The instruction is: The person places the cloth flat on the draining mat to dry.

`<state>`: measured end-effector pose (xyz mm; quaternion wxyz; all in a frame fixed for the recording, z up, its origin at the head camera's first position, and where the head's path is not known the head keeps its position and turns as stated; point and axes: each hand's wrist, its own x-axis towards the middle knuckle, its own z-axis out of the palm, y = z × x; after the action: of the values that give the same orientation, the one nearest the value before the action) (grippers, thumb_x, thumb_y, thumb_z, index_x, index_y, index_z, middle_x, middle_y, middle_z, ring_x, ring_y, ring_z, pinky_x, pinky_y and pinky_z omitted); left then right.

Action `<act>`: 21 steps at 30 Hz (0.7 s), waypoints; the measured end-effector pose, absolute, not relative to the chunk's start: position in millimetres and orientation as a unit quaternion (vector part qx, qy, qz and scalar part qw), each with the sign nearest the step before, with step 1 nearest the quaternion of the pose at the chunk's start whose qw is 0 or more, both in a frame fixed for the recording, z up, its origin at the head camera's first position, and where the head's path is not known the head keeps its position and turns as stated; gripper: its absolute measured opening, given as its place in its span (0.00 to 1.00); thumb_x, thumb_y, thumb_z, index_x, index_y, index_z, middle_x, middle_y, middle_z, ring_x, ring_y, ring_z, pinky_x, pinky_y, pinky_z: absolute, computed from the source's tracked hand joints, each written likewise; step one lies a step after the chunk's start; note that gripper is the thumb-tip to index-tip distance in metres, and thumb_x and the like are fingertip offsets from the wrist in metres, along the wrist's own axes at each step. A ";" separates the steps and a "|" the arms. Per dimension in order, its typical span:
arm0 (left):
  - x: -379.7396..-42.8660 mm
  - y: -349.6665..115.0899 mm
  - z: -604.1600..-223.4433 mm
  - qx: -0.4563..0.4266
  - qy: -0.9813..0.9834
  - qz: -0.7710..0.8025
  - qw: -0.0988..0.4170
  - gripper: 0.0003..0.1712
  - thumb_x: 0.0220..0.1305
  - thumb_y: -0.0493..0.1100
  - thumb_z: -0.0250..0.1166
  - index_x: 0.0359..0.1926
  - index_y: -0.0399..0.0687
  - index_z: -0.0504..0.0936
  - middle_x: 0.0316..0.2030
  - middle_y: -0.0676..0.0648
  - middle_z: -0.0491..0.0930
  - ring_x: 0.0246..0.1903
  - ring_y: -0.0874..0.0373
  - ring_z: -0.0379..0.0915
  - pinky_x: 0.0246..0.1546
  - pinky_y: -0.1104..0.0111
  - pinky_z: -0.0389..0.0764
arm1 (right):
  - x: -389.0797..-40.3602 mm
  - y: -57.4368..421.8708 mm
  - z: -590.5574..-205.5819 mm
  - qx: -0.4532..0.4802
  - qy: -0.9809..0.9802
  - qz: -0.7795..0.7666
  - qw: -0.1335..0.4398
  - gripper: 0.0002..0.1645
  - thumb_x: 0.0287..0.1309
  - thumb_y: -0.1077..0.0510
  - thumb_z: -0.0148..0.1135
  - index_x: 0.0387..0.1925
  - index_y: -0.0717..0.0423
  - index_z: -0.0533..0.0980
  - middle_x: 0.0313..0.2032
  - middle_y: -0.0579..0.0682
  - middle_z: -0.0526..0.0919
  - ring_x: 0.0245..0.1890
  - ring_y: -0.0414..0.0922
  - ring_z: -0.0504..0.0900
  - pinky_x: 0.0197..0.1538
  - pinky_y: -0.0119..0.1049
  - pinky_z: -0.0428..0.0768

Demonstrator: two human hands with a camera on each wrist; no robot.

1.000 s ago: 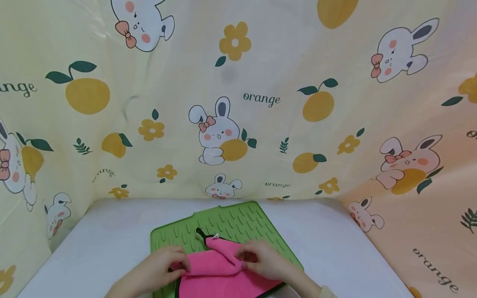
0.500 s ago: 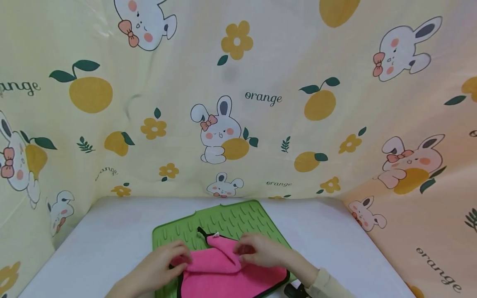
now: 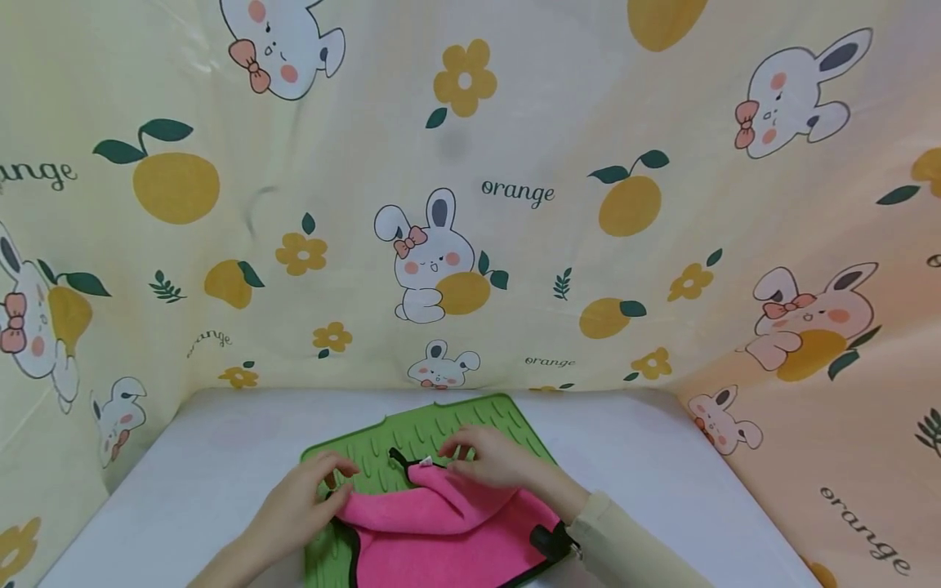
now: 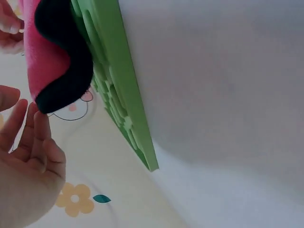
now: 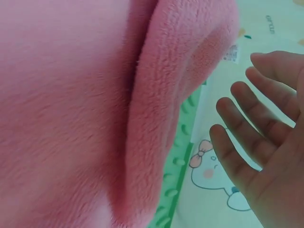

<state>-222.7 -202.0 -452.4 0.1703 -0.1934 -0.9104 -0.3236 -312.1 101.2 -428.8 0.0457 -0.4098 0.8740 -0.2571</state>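
A pink plush cloth [image 3: 441, 547] with black edging lies on a green ridged mat [image 3: 331, 465]; its far part is folded over toward me. A black loop and a small white tag show at its far corner. My left hand [image 3: 301, 502] is at the fold's left end. In the left wrist view, its fingertips touch the black edging [image 4: 71, 90] or lie just beside it, with the thumb apart. My right hand [image 3: 496, 457] is over the fold's far right side. In the right wrist view, its fingers [image 5: 242, 142] extend loosely, apart from the pink cloth [image 5: 156, 118].
The mat rests on a white tabletop [image 3: 647, 482]. A curtain [image 3: 338, 163] printed with rabbits and oranges rises behind the table and along both sides. A black device [image 3: 551, 541] sits at my right wrist by a beige sleeve [image 3: 625, 539].
My right hand has let go of the fold and moved up and away from me. My left hand has shifted slightly left, its fingers spreading. The fold looks looser and rounder.
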 end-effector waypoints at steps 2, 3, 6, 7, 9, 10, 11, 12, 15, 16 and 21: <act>-225.1 -204.7 -451.8 -0.183 -0.910 -0.337 0.159 0.13 0.57 0.36 0.67 0.40 0.59 0.79 0.35 0.61 0.76 0.29 0.70 0.68 0.27 0.73 0.73 | -315.8 96.2 -427.5 -0.401 0.875 -0.266 0.055 0.12 0.61 0.57 0.61 0.46 0.52 0.79 0.41 0.45 0.81 0.39 0.34 0.77 0.40 0.27 0.76; -226.4 -206.1 -451.6 -0.181 -0.910 -0.341 0.152 0.12 0.57 0.37 0.67 0.40 0.58 0.80 0.34 0.60 0.75 0.28 0.70 0.67 0.27 0.73 0.73 | -317.7 93.8 -427.3 -0.397 0.876 -0.269 0.059 0.12 0.61 0.57 0.61 0.46 0.53 0.79 0.40 0.44 0.81 0.39 0.33 0.77 0.40 0.27 0.77; -229.8 -210.0 -451.4 -0.170 -0.912 -0.351 0.128 0.09 0.58 0.38 0.66 0.39 0.53 0.81 0.32 0.59 0.75 0.26 0.70 0.67 0.26 0.74 0.72 | -323.5 86.8 -428.8 -0.382 0.880 -0.273 0.074 0.13 0.61 0.54 0.61 0.47 0.52 0.80 0.40 0.40 0.81 0.39 0.33 0.77 0.42 0.29 0.76; -230.7 -211.1 -451.4 -0.162 -0.914 -0.354 0.116 0.07 0.58 0.39 0.66 0.39 0.52 0.81 0.31 0.58 0.75 0.26 0.69 0.67 0.26 0.74 0.72 | -324.9 84.6 -429.6 -0.377 0.881 -0.274 0.080 0.14 0.61 0.53 0.60 0.47 0.52 0.80 0.40 0.39 0.81 0.40 0.33 0.77 0.43 0.29 0.76; -233.0 -213.0 -451.8 -0.142 -0.918 -0.361 0.082 0.06 0.60 0.42 0.65 0.39 0.50 0.81 0.31 0.58 0.75 0.26 0.68 0.68 0.25 0.74 0.72 | -327.0 80.5 -431.8 -0.364 0.885 -0.274 0.092 0.15 0.62 0.50 0.60 0.48 0.50 0.80 0.40 0.37 0.81 0.40 0.33 0.77 0.43 0.30 0.76; -234.2 -213.8 -452.1 -0.133 -0.918 -0.367 0.063 0.06 0.61 0.43 0.65 0.39 0.49 0.81 0.31 0.57 0.76 0.26 0.67 0.69 0.26 0.73 0.73 | -327.8 78.6 -433.0 -0.357 0.887 -0.276 0.099 0.16 0.62 0.49 0.60 0.48 0.50 0.80 0.40 0.36 0.81 0.40 0.33 0.77 0.44 0.30 0.76; -235.2 -214.6 -452.5 -0.122 -0.919 -0.373 0.042 0.08 0.62 0.46 0.64 0.39 0.48 0.81 0.31 0.56 0.76 0.27 0.66 0.70 0.26 0.72 0.73 | -328.4 76.6 -434.6 -0.351 0.889 -0.274 0.104 0.16 0.62 0.48 0.59 0.48 0.49 0.80 0.40 0.35 0.81 0.40 0.32 0.77 0.44 0.30 0.76; -236.4 -215.1 -453.1 -0.112 -0.920 -0.376 0.021 0.10 0.63 0.49 0.62 0.39 0.48 0.81 0.31 0.55 0.77 0.28 0.64 0.71 0.26 0.71 0.73 | -328.9 74.8 -436.4 -0.346 0.891 -0.273 0.109 0.16 0.62 0.47 0.59 0.48 0.48 0.80 0.40 0.35 0.81 0.41 0.32 0.77 0.44 0.31 0.76; -240.4 -216.6 -455.9 -0.093 -0.921 -0.376 -0.028 0.15 0.66 0.55 0.58 0.36 0.50 0.81 0.30 0.53 0.78 0.30 0.60 0.71 0.28 0.67 0.73 | -330.7 69.7 -442.3 -0.330 0.898 -0.267 0.116 0.15 0.62 0.45 0.59 0.47 0.45 0.80 0.40 0.34 0.80 0.42 0.32 0.76 0.46 0.32 0.75; -241.3 -217.2 -457.0 -0.091 -0.922 -0.374 -0.038 0.15 0.66 0.55 0.58 0.35 0.50 0.81 0.30 0.53 0.78 0.30 0.60 0.70 0.28 0.66 0.72 | -331.2 68.3 -444.2 -0.329 0.900 -0.262 0.113 0.15 0.62 0.45 0.59 0.46 0.44 0.80 0.39 0.34 0.81 0.42 0.33 0.76 0.46 0.32 0.75; -241.3 -218.7 -461.5 -0.101 -0.923 -0.365 -0.063 0.11 0.63 0.51 0.61 0.32 0.49 0.81 0.30 0.52 0.79 0.30 0.58 0.71 0.29 0.64 0.73 | -333.7 63.3 -452.9 -0.333 0.906 -0.241 0.100 0.12 0.60 0.47 0.62 0.44 0.44 0.81 0.37 0.35 0.81 0.40 0.32 0.76 0.45 0.31 0.75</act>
<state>-241.3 -218.7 -461.5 -0.0628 -0.1008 -0.9234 -0.3650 -333.7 63.3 -452.9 0.0996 -0.3325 0.9064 -0.2406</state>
